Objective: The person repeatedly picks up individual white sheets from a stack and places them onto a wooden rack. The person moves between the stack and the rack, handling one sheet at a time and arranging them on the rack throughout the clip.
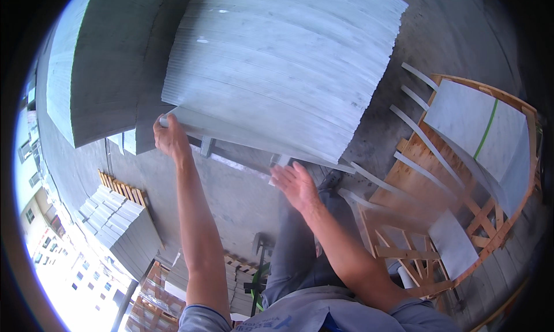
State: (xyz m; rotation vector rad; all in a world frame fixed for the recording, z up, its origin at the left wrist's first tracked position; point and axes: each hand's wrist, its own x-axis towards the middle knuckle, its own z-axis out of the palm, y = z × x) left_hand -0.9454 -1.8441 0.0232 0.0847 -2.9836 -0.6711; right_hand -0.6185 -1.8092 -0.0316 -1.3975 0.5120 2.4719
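A large pack of thin grey-white slabs (283,61), set face to face with their long edges showing, fills the upper middle. The nearest slab (254,137) leans slightly away from the others at its left end. My left hand (168,137) is closed around that slab's left corner, fingers curled over the end. My right hand (295,185) is just below the slab's lower edge, right of its middle. Its fingers are stretched out and a little blurred, with nothing seen in them. Whether its fingertips touch the pale piece beside them, I cannot tell.
Another tall slab block (112,61) stands left of the pack. A wooden crate (398,205) with white sheets and curved pale strips (427,133) sits at right. At lower left are a pallet of stacked slabs (124,222) and wooden crates (153,297). My legs stand between.
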